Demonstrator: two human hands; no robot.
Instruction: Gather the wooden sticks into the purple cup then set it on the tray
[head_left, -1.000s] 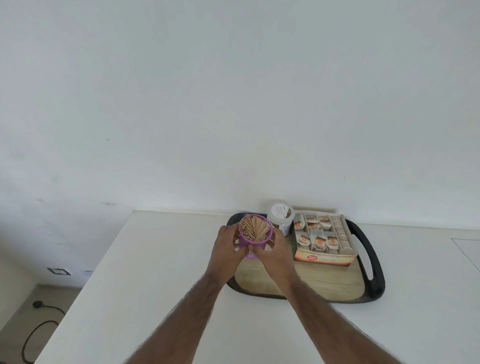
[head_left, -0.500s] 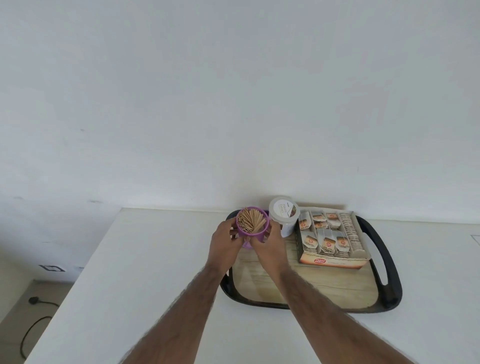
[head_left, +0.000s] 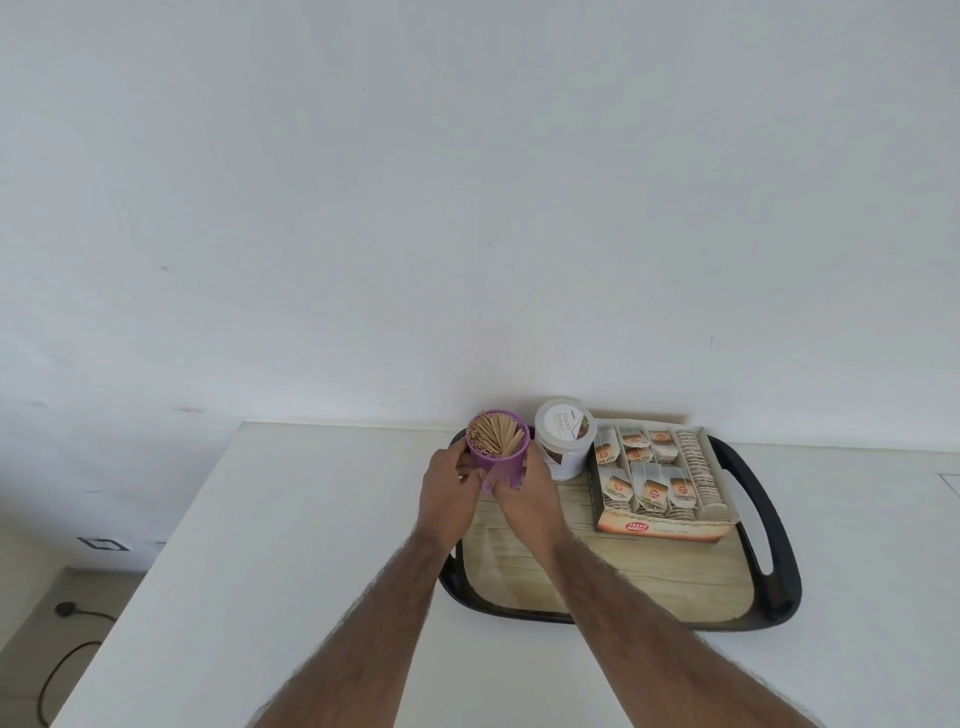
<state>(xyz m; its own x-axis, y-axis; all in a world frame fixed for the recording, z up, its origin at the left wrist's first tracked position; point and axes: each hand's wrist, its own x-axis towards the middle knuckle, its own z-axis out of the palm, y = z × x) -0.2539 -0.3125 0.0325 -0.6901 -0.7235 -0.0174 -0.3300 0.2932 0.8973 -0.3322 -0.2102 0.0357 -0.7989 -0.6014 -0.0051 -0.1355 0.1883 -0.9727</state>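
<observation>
The purple cup (head_left: 501, 464) stands upright at the tray's far left corner, filled with several wooden sticks (head_left: 494, 439). My left hand (head_left: 449, 486) grips the cup's left side, and my right hand (head_left: 527, 491) grips its right side and front. Both hands hide the cup's base, so I cannot tell whether it touches the tray. The tray (head_left: 613, 571) has a wood-look floor and a black rim with handles.
A white-lidded round jar (head_left: 563, 446) stands right next to the cup. An open carton of tea bags (head_left: 662, 478) fills the tray's far right. The white counter (head_left: 291, 545) ends at a left edge, with a cable (head_left: 67, 660) on the floor below.
Both hands have carried the cup a little farther back and left, to the tray's far left corner beside the jar. The camera has also shifted.
</observation>
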